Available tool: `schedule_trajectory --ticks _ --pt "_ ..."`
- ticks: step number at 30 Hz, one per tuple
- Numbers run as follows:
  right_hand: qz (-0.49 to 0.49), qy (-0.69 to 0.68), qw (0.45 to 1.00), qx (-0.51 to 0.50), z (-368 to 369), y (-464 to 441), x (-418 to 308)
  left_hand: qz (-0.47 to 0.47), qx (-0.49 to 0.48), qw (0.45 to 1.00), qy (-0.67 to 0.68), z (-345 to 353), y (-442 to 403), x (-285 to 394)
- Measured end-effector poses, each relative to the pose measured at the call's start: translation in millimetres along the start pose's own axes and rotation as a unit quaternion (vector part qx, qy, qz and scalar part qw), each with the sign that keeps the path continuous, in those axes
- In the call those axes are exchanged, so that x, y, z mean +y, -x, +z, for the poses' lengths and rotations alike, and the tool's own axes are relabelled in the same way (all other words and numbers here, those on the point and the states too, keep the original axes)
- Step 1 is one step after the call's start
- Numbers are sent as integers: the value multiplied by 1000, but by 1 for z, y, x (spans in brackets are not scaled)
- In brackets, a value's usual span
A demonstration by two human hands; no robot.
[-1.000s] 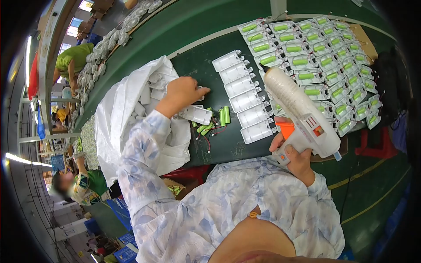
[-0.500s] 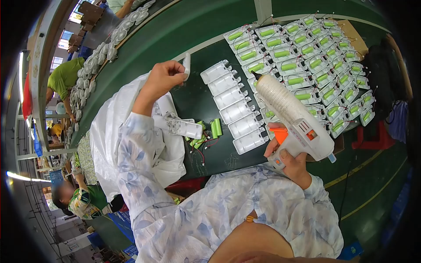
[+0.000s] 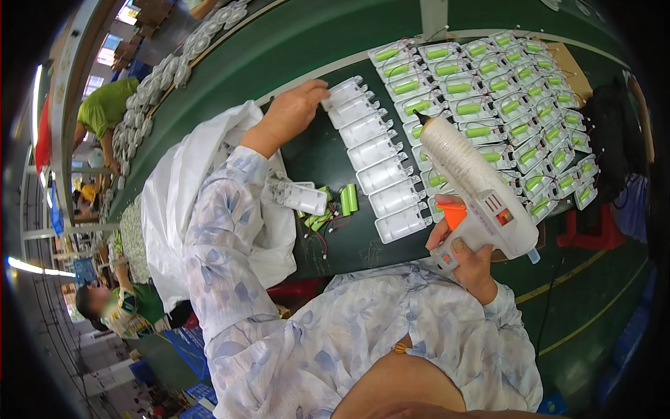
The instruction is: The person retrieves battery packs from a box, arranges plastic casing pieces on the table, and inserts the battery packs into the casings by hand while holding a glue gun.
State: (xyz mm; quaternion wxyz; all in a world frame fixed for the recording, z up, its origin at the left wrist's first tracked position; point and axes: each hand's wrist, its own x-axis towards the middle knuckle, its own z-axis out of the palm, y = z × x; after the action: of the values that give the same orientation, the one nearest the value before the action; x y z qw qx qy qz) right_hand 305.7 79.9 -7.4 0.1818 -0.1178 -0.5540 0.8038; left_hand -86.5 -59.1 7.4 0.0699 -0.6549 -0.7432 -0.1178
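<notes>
My left hand (image 3: 293, 112) reaches to the far end of a column of white plastic casings (image 3: 382, 172). Its fingers are closed on the left edge of the farthest casing (image 3: 344, 91), which lies against its neighbour. In my right hand (image 3: 469, 262) is a white glue gun (image 3: 495, 222) with an orange trigger, its barrel wrapped in pale material and its dark nozzle pointing away over the casings. Green battery cells (image 3: 348, 200) with thin wires lie near the column, beside a few loose casings (image 3: 307, 199) at the edge of a white plastic bag (image 3: 223, 188).
Rows of casings holding green cells and wires (image 3: 481, 130) cover the right of the dark green table (image 3: 335, 253). A red stool (image 3: 593, 227) stands beyond its right end. People work at the left, near a bench lined with round white parts (image 3: 164, 77).
My left hand has moved right and down with a white casing, which now lies at the far end of the column. The glue gun stays in my right hand, almost still.
</notes>
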Motion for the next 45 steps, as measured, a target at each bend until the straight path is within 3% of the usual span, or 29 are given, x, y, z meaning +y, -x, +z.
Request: schedule_trajectory --ticks 2,5,7,10,15,18,24,33,35,40,43,45 --pt "-6 -2 1000 14 9 1 -3 -15 31 999 -6 -18 8 8" --pt "3 -7 998 -64 -3 3 -1 -135 -176 972 71 -65 19 33" --pt "-12 -18 998 -64 1 5 3 -175 -271 937 134 -73 37 51" --pt "-14 -21 998 -52 4 8 4 -61 -193 977 70 -63 73 86" --pt "-26 -7 1000 -13 16 10 -2 -175 -289 938 73 -61 78 98" --pt "-22 1 999 -28 10 11 -4 -141 -249 952 110 -60 87 90" --pt "-27 -9 999 -14 8 8 -1 -145 -322 928 121 -75 100 101" --pt "-49 -14 998 -21 8 2 -2 -139 -223 957 120 -60 113 101" --pt "-46 -15 999 -20 7 2 0 -199 -182 945 185 -74 105 94" --pt "-36 -14 999 -21 7 -1 0 -427 -86 875 212 -73 71 41" --pt "-43 -11 999 -5 10 1 -2 -528 2 796 296 -38 62 7" --pt "-35 -7 999 -10 6 3 -2 -582 -4 733 352 -30 67 2"
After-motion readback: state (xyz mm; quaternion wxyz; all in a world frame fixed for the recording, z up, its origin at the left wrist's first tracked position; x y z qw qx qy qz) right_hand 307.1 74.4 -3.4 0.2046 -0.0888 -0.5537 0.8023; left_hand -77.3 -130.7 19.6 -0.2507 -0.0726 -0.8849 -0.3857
